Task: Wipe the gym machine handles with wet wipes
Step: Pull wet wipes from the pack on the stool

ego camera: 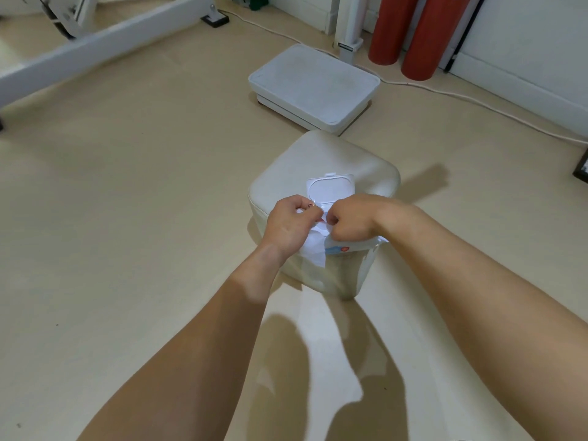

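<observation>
Wipes pack (353,248): on cream padded stool (296,167), near edge; flip lid (331,189) up.
Left hand (288,224): pinching a white wipe (315,246).
Right hand (350,222): fisted on the pack top, touching the wipe.

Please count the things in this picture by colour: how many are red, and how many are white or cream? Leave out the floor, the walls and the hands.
Red: 2, the two red rolls.
White or cream: 5, the platform, the padded stool, the wipes pack, the pulled wipe, the machine frame.
Total: 7.
</observation>
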The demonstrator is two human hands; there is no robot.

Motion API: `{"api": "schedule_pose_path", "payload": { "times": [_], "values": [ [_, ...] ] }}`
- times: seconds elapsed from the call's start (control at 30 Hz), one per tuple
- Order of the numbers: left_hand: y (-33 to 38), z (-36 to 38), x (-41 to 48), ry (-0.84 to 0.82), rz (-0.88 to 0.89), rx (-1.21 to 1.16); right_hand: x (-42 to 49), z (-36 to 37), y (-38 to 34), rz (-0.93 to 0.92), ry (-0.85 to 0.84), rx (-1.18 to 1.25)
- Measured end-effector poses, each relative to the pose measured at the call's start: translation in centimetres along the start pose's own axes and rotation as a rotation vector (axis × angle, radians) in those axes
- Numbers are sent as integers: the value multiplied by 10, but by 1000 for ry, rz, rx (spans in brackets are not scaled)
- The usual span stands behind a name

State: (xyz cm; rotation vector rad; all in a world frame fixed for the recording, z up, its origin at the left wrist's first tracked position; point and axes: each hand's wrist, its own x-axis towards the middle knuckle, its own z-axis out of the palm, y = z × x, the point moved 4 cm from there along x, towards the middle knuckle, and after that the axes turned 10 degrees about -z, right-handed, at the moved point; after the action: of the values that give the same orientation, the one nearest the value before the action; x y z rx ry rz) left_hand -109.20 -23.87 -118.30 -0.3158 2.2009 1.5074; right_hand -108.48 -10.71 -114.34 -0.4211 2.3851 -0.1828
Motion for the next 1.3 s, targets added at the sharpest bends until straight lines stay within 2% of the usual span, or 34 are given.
{"api": "schedule_pose_path", "payload": {
  "times": [0.1, 0.33, 0.43, 0.5, 0.63, 0.73, 0.87, 1.0, 1.13, 1.17, 1.23, 1.27, 1.3],
  "values": [
    [0, -1, 0, -6, 1, -20, 1, 2, 8, -7, 108, 133],
    [-1, -2, -3, -41, 47, -17, -9, 27, 36, -38, 645, 530],
    [0, -1, -9, -79, 158, 123, -16, 45, 41, 44, 920, 820],
    [-2, 2, -13, -95, 205, 269, -24, 52, 34, 30, 1051, 821],
    [-2, 4, -16, -115, 238, 415, -30, 61, 14, -117, 983, 390],
    [1, 2, -18, -72, 214, 359, -29, 71, 16, -105, 958, 75],
    [0, -11, -9, 151, 105, 105, -32, 74, 19, -8, 949, -139],
    [1, -9, -7, 110, 62, 49, -35, 69, 9, 36, 885, -280],
    [5, -3, -7, 64, 24, 19, -41, 60, 10, 46, 836, -165],
    [7, -4, -9, 45, 13, -35, -42, 58, 14, 33, 836, -39],
    [11, -8, -12, -12, 25, -78, -45, 57, 24, 47, 881, 431],
    [12, -10, -14, -35, 45, -36, -45, 57, 29, 58, 927, 651],
    [12, -11, -16, -56, 54, 34, -46, 55, 32, 61, 992, 757]
  ]
}}
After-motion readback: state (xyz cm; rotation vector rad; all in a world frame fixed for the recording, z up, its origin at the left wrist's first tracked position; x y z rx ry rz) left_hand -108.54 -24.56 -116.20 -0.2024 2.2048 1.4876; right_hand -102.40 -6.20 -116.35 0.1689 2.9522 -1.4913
